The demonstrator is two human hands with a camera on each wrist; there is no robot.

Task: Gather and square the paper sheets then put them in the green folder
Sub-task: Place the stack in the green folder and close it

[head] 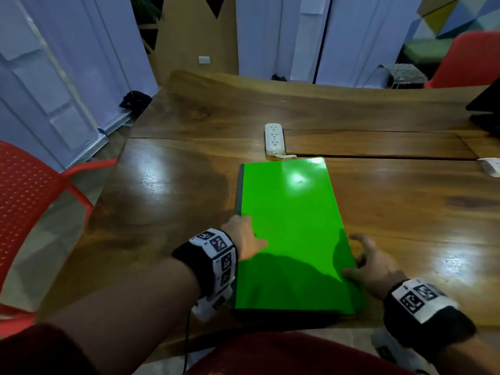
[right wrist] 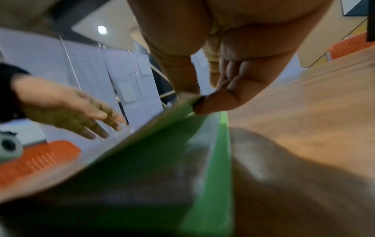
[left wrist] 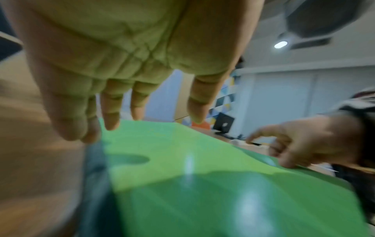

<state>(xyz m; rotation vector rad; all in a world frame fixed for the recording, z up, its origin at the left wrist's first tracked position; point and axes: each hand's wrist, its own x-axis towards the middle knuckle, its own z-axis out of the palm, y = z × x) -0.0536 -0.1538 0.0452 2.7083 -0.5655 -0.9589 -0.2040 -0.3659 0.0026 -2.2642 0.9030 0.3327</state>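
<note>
The glossy brown wooden table (head: 405, 212) carries all working items. The flat green plastic folder (head: 289, 234) lies on it near the front edge, long side running away from the person, with its dark spine strip on the left. The front cover is nearly closed; in the right wrist view its right edge stands lifted off the lower leaf, and a pale surface shows in the gap, too blurred to identify as paper sheets. A red perforated plastic chair (head: 29, 201) stands at the left of the table.

The left hand (head: 243, 236) is positioned at the spine side of the folder. Its fingers (left wrist: 110, 112) are extended and slightly spread, gripping nothing; contact with the cover cannot be confirmed. The right hand (head: 376, 266) is at the right edge of the folder. Its thumb and a fingertip (right wrist: 215, 102) pinch the lifted edge of the cover; the remaining fingers are loosely curled.

A white plastic power strip (head: 275, 138) lies just beyond the folder's far edge.
</note>
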